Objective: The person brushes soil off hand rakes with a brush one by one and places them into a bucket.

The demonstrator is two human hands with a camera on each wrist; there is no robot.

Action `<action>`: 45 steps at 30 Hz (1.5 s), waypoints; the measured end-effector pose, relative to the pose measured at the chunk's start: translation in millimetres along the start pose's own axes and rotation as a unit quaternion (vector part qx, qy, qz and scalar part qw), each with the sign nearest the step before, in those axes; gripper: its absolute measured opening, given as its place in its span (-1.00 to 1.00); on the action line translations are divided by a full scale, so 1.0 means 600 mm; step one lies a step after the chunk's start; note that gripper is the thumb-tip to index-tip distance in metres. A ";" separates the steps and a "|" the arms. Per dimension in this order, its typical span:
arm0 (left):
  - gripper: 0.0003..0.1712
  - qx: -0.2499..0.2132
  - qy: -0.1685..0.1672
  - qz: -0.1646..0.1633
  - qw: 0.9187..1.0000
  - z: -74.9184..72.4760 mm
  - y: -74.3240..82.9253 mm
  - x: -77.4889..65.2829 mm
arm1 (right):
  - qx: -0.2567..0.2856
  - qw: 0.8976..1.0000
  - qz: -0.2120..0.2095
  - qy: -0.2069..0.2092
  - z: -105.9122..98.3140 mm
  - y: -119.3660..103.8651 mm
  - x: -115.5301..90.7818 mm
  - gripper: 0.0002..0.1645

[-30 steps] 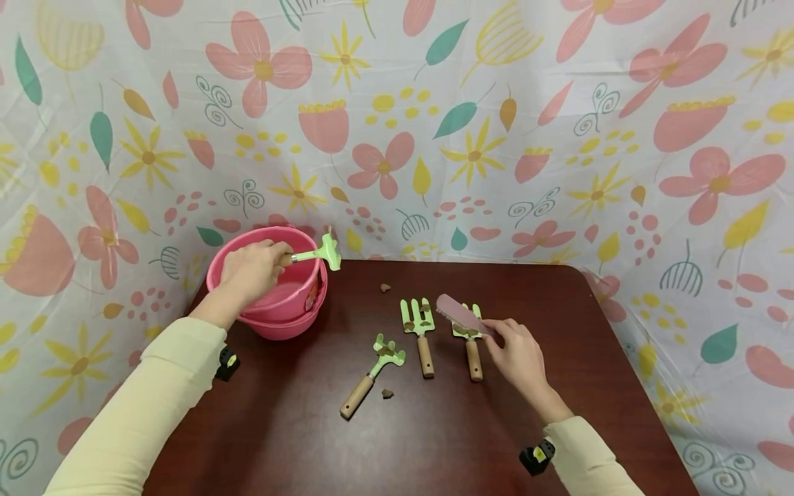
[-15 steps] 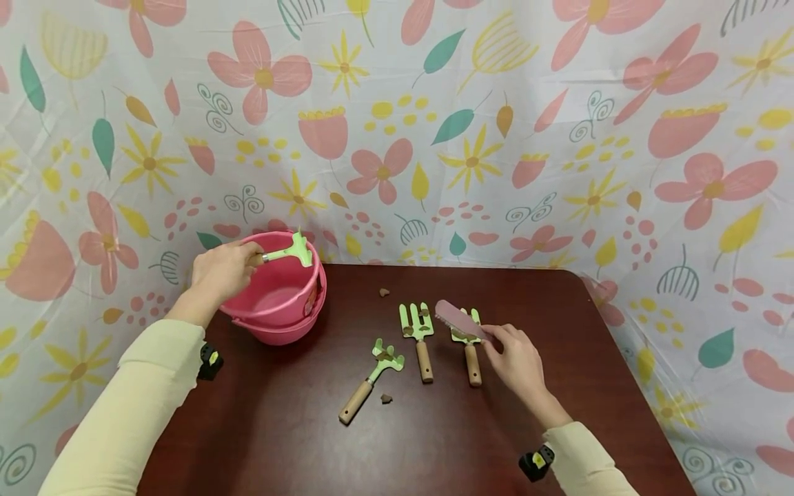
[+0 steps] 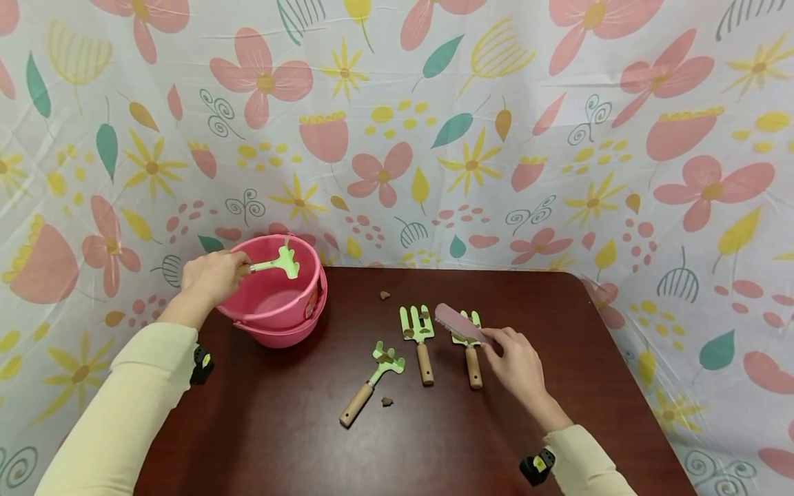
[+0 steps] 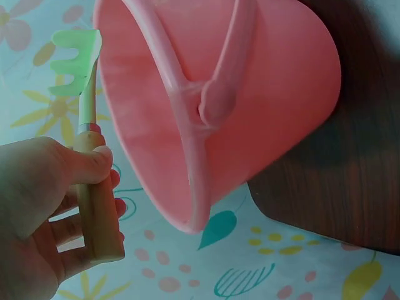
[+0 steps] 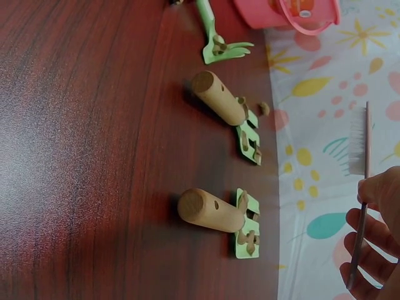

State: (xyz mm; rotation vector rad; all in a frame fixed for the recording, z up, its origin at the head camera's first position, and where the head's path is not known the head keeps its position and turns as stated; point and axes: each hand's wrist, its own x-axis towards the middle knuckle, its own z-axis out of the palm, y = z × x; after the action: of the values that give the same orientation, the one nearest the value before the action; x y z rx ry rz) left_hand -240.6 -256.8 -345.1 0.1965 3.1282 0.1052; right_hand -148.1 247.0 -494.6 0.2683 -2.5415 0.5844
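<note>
My left hand grips the wooden handle of a small garden rake, holding its green three-pronged head over the mouth of the upper pink bucket. In the left wrist view, the rake's prongs stand beside the bucket's rim. A flat pink brush with pale bristles is pinched in my right hand. Below the brush lies a green garden fork with a wooden handle, its head partly hidden. Left of it lie another garden fork and a second hand rake, all bearing brown bits.
The upper bucket sits inside a second pink bucket at the table's back left. Loose brown crumbs lie on the dark wooden table, one at the back and one near the front. A flowered cloth hangs behind.
My left hand has moved left with the rake, bringing its head from the bucket's right edge to above its opening. The right hand and brush stay nearly still; the view has shifted slightly.
</note>
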 end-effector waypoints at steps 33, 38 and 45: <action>-0.77 0.077 -0.075 0.020 0.994 0.033 0.006 0.020 | 0.004 1.000 0.004 -0.013 0.001 -0.004 -0.007 -0.67; -0.79 0.076 -0.081 0.027 0.993 0.040 0.012 0.021 | 0.004 1.000 0.004 -0.013 0.002 -0.005 -0.008 -0.67; -0.82 0.070 -0.091 0.024 0.993 0.043 0.012 0.022 | 0.004 1.000 -0.001 -0.014 0.001 -0.005 -0.006 -0.67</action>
State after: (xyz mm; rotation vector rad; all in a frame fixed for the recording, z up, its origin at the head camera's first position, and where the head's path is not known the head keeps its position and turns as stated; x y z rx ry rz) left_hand -252.4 -246.2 -370.6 0.2671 2.9511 -0.1246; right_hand -144.2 244.0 -496.2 0.2832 -2.5656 0.5942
